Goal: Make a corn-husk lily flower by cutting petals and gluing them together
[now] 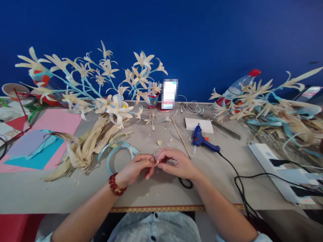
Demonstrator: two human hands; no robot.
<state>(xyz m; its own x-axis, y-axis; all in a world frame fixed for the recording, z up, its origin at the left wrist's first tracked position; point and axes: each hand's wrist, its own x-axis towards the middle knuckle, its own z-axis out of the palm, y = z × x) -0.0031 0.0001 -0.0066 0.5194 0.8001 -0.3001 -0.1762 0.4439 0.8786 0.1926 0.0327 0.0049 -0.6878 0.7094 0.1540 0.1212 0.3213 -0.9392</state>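
Note:
My left hand (pixel 142 165), with a red bead bracelet (pixel 116 185) on its wrist, meets my right hand (pixel 174 163) above the front of the table. Both hands pinch a small pale piece of corn husk (pixel 156 163) between their fingertips; its full shape is mostly hidden. Beside my left hand lies a coil of light blue tape (pixel 111 158). Under my right wrist a black scissor handle (pixel 186 184) shows. Beyond the fingers rest a husk scrap (pixel 159 143) and a thin wooden stick (pixel 180 136).
Husk flowers on blue stems (pixel 85 82) spread across the back left, with more flowers (pixel 252 97) at right. Dried husks (pixel 83 151) lie left of my hands. A blue glue gun (pixel 203 141) trails its cord toward a white power strip (pixel 267 168). A phone (pixel 169 94) stands at the back.

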